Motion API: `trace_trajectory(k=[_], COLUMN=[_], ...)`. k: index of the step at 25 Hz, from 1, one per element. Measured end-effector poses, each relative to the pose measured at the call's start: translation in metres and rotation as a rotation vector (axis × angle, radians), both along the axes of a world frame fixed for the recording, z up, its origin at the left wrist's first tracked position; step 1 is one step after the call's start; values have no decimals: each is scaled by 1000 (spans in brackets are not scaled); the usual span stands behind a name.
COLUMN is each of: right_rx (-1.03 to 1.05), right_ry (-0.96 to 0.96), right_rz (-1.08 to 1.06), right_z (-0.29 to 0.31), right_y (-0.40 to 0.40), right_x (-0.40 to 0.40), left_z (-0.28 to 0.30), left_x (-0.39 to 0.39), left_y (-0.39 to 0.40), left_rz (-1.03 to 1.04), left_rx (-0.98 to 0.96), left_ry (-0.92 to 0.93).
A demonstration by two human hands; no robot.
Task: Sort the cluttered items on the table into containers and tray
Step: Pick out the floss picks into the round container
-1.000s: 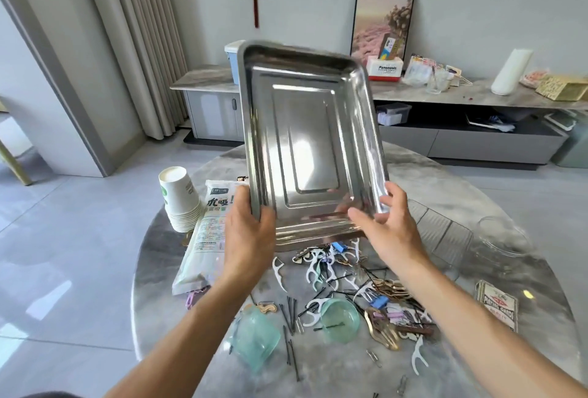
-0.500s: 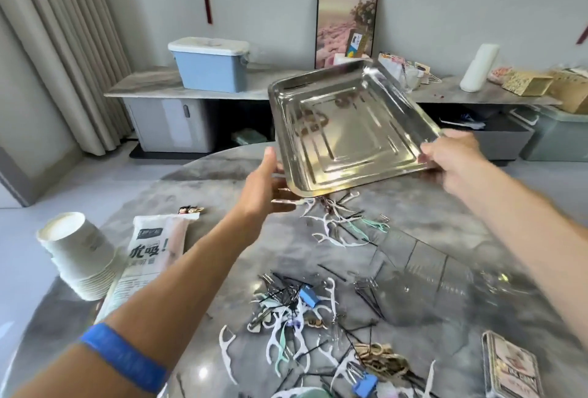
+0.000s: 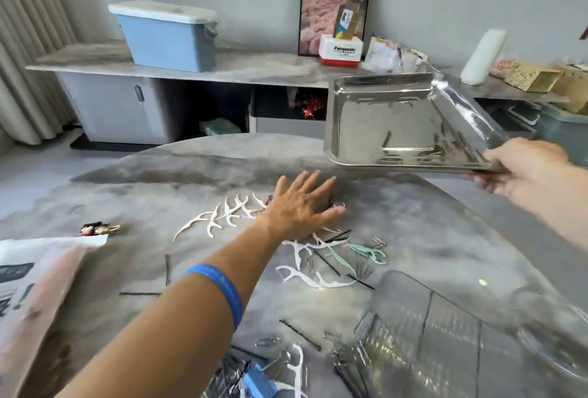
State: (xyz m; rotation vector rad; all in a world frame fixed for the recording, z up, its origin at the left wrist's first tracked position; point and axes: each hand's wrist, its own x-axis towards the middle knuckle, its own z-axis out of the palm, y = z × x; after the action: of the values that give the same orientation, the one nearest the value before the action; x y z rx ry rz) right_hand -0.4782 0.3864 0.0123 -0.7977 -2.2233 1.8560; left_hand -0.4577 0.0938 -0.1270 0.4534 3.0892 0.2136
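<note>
- The right hand (image 3: 521, 171) grips the near right corner of the stainless steel tray (image 3: 397, 124); its fingers curl under the rim, though blur hides exactly how they lie. The tray hangs in the air at about two o'clock, tilted so its bare inside faces the camera, clear of the table (image 3: 445, 222). Judging by that, it is kept off the surface until a landing spot is free.
- The left hand (image 3: 302, 206) lies flat at about twelve o'clock, palm down, fingers straight and slightly spread, on the cluster of white floss picks (image 3: 222, 216). That reads as a sweep to push the picks aside and open room for the tray; this is a guess.
- More floss picks, two mint-green ones (image 3: 369, 252) and black hairpins (image 3: 327, 262) lie just toward five o'clock of that hand.
- A clear compartmented organiser box (image 3: 429, 334) sits at four to five o'clock, with a denser heap of pins, clips and a blue binder clip (image 3: 257, 381) at six o'clock.
- A printed plastic packet (image 3: 38, 286) lies at eight o'clock, and a small dark hair clip (image 3: 98, 229) at ten.
- Nothing looks sorted yet, so the task is at its start.
</note>
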Motion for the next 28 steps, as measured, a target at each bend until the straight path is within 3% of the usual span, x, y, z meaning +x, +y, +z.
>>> trace_trajectory(k=[5,9,12,19,24,26,28], right_rx=[35,-29,16,107,69,52,40], right_ry=[-2,-21,74,135,116,107,101], right_rz=[6,37,-8,-77,-87,-66,-29], right_z=[-13,-15,0,14,-11,-18,-22], right_y=[5,3,9,32,34,21,9], right_x=[-9,8,20,34,38,32,28], left_z=[-6,-4,9,13,0,10,18], left_x=[41,101,108,65,116,108,81], left_y=[38,19,6,74,25,-13,-58], left_rz=[-454,-524,-479,-714,-695,-511,-152], left_rx=[90,156,271,-132,207,339,330], left_ry=[-18,-145,-147,-36,-159,-106,20])
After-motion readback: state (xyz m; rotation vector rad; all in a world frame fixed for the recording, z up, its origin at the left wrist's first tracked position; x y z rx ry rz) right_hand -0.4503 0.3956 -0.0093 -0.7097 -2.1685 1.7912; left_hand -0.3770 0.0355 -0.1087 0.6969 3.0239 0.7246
